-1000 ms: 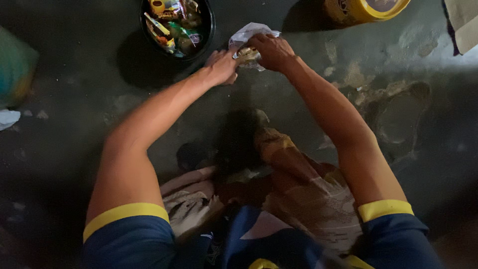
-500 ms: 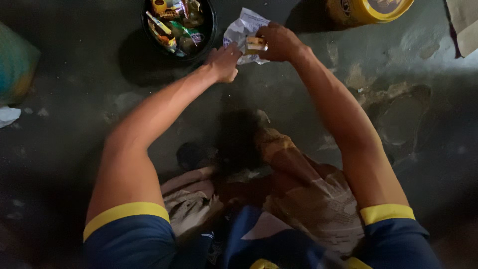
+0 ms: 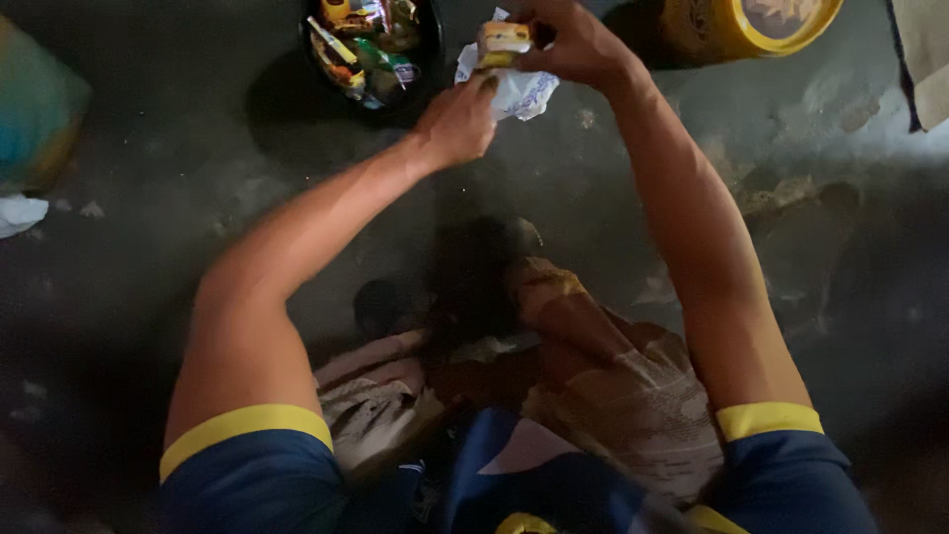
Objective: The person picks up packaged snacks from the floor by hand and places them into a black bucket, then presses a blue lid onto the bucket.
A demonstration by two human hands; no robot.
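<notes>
View: seen from above, a person sits on a dark concrete floor (image 3: pixel 148 227) with both arms stretched forward.
Right hand (image 3: pixel 573 44): closed around a small yellow-and-orange packet (image 3: pixel 502 42), pinching it at the top edge of the frame.
Left hand (image 3: pixel 457 121): fingers curled, tips touching the white wrapper (image 3: pixel 522 91) that hangs under the packet; whether it truly grips the wrapper I cannot tell.
Packet: held up off the floor, between the two hands, just right of the bowl.
Bowl (image 3: pixel 427 61): dark and round, on the floor just beyond the left hand, filled with mixed colourful sweets and wrappers.
Tub (image 3: pixel 727 32): yellow, round, on the floor to the right of the right hand, partly cut off by the frame.
Clothing: blue sleeves (image 3: pixel 252 485) with yellow bands on both upper arms; pale patterned cloth (image 3: pixel 633 405) over the lap.
Left edge: a teal and yellow object (image 3: pixel 35 129), blurred, with a scrap of white paper (image 3: pixel 18 213) below it.
Top right corner: a piece of tan board (image 3: pixel 929 54).
</notes>
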